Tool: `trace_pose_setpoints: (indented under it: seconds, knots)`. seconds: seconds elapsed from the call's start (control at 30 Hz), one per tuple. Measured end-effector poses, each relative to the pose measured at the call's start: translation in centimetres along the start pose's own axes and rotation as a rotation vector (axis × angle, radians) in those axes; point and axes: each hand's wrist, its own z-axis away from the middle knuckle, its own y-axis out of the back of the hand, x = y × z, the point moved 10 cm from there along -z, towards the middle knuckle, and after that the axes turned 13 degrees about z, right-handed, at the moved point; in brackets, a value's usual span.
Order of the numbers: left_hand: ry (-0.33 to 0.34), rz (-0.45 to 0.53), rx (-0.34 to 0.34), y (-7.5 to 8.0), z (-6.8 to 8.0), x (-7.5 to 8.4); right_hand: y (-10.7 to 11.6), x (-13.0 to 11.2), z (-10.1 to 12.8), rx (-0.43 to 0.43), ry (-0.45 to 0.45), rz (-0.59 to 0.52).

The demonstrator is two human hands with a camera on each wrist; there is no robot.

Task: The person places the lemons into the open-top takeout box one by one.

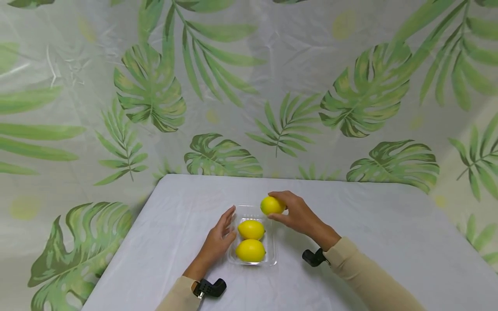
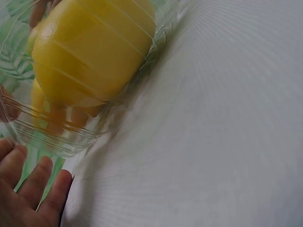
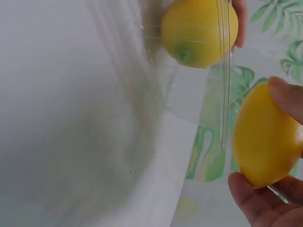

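Note:
A clear plastic box (image 1: 271, 255) lies on the table with two yellow lemons in it, a nearer lemon (image 1: 250, 251) and a farther lemon (image 1: 250, 229). My right hand (image 1: 297, 214) grips a third lemon (image 1: 272, 205) by its ends, above the far right corner of the box. In the right wrist view the held lemon (image 3: 266, 135) sits between thumb and fingertips, beside the box wall. My left hand (image 1: 218, 237) rests along the left side of the box, its fingers loosely extended. The left wrist view shows those fingers (image 2: 35, 182) right at the ribbed plastic edge.
A white cloth covers the table (image 1: 186, 207). Behind it hangs a pale curtain (image 1: 288, 65) printed with green leaves. A black wrist camera (image 1: 212, 287) sits on the left wrist and another black camera (image 1: 312, 258) on the right.

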Motion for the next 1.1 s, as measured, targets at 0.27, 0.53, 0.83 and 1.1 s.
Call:
trace_pose_setpoints:
  seconds: [0.27, 0.53, 0.83, 1.1]
  knots:
    - [-0.016, -0.002, -0.003, 0.2, -0.1, 0.0, -0.4, -1.2, -0.7, 0.008, 0.017, 0.008]
    - [0.002, 0.0, 0.01, 0.2, 0.2, -0.4, -1.5, -1.9, -0.7, -0.027, 0.049, -0.011]
    - [0.038, 0.009, 0.003, -0.2, 0.5, 1.9, -2.4, -2.2, -0.8, -0.043, 0.077, -0.025]
    - [0.041, 0.015, -0.015, -0.4, 0.8, 3.7, -3.3, -1.9, -1.0, -0.067, 0.049, -0.017]
